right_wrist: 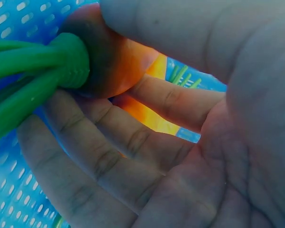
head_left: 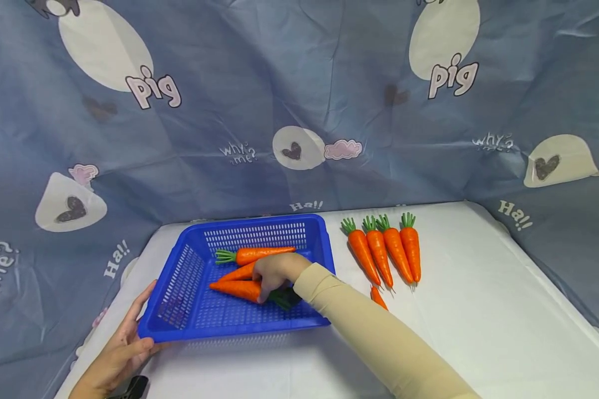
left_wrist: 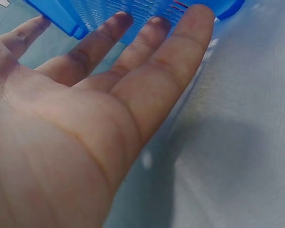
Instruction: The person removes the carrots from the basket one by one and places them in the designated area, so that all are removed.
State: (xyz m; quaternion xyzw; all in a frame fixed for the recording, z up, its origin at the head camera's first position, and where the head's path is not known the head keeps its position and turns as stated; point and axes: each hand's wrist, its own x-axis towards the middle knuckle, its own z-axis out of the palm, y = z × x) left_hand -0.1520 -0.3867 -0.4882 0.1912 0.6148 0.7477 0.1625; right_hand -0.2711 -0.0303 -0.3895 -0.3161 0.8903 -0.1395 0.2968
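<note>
Carrot [head_left: 236,288] pinched in right hand [head_left: 275,271] inside blue basket [head_left: 239,332], head view, left hand [head_left: 122,352] at its near-left corner, four carrots [head_left: 378,249] lying to the right, straight fingers [left_wrist: 164,78] touching the basket in left wrist view, thumb [right_wrist: 166,33] and fingers grasping carrot's top in right wrist view

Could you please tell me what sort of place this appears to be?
Probably an improvised indoor tabletop setup, though the pictures cannot confirm the room: a patterned sheet hangs behind a white table, where a blue basket sits beside a row of carrots.
</note>
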